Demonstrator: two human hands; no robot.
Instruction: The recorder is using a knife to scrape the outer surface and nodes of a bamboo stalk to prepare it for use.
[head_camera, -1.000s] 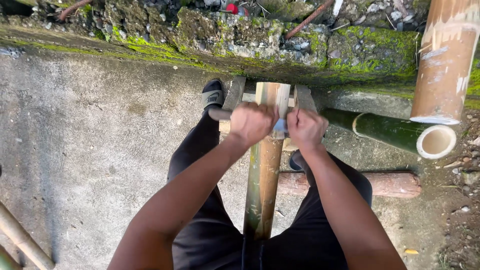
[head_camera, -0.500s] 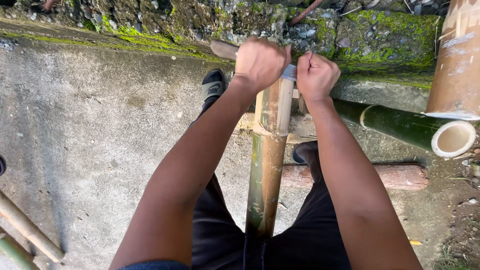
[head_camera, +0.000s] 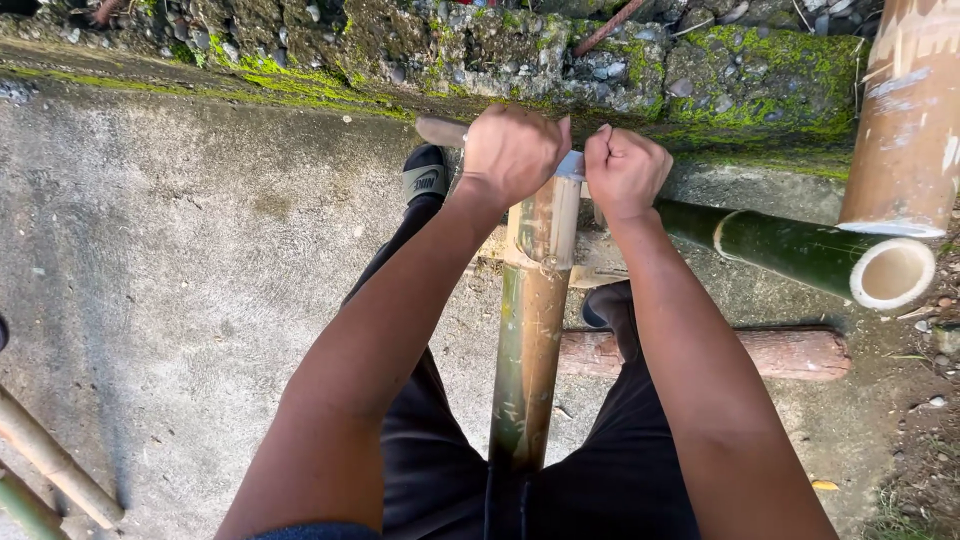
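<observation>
Bamboo pole (head_camera: 530, 330) stands below both fists (head_camera: 512, 150), fingers clenched on a blade (head_camera: 570, 165).

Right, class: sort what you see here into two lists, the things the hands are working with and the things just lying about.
In use:
left hand
right hand
blade gripped by both hands
upright bamboo pole under the blade

Lying about:
green bamboo tube on the ground
reddish log
tan bamboo trunk at right
thin poles at lower left
mossy stone wall

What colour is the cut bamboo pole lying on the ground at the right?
Dark green outside, with a pale cream cut end, on the lying bamboo pole; seen in the head view.
</observation>
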